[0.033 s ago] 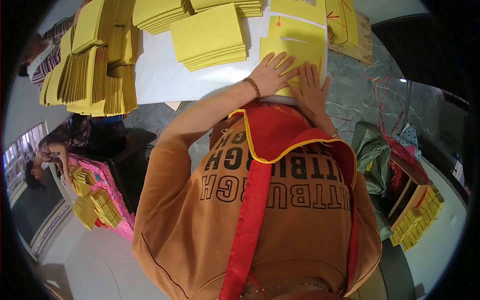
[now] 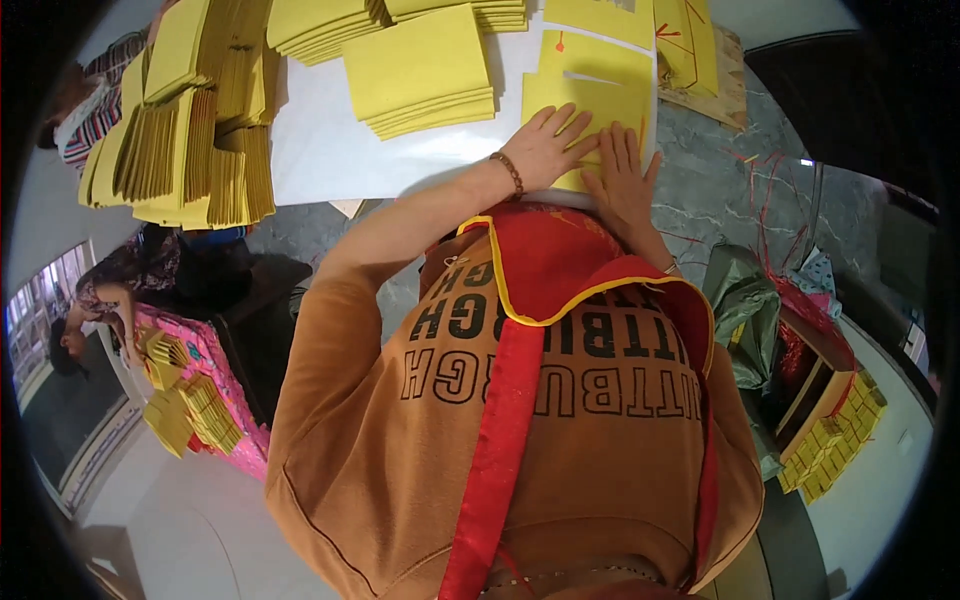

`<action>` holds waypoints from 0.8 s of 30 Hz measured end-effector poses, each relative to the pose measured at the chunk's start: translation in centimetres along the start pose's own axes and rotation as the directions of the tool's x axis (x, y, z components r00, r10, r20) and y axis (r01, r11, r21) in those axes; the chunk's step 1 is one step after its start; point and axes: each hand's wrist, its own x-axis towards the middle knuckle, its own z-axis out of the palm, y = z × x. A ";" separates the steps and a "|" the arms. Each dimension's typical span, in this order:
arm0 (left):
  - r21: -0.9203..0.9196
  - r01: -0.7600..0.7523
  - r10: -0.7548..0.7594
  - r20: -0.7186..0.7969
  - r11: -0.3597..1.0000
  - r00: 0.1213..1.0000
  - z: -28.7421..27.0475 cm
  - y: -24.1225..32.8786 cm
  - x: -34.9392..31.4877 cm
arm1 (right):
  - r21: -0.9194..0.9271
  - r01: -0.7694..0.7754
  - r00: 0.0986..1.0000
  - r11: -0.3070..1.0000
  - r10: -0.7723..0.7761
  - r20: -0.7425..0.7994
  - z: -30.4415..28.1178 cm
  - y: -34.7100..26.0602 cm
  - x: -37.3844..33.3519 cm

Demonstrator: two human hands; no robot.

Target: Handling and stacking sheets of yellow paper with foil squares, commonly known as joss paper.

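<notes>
My left hand (image 2: 548,147), with a brown beaded bracelet on its wrist, lies flat with fingers spread on a yellow paper sheet (image 2: 600,100) near the table's front right edge. Beside it my right hand (image 2: 622,185) rests on the same paper, its fingers stretched forward and thumb out. Both hands are open and press on the paper rather than grip it. The part of the sheet beneath the palms is hidden. Just beyond, a yellow piece with a small red mark (image 2: 582,52) overlaps or adjoins it; which one I cannot tell.
A stack of yellow folded papers (image 2: 420,70) sits left of my hands on the white tabletop (image 2: 330,150). Taller yellow stacks (image 2: 180,140) crowd the left end. Red-marked yellow pieces (image 2: 690,50) lie on a wooden board at right. Another person (image 2: 125,290) is at a pink-covered table, lower left.
</notes>
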 end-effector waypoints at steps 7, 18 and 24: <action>0.216 -0.006 0.003 0.015 0.976 1.000 -0.6 1.8 1.1 | 0.040 -0.027 0.998 0.999 0.025 0.053 0.1 -0.1 -0.2; -0.146 0.107 -0.133 -0.178 0.983 0.975 -9.0 -1.4 2.1 | 0.623 0.006 0.901 0.782 0.265 -0.342 -0.4 0.3 0.2; 0.157 0.205 -0.121 -0.427 0.966 0.896 -12.9 -7.3 -3.1 | 0.383 -0.128 0.951 0.915 0.222 -0.214 2.3 0.6 -1.3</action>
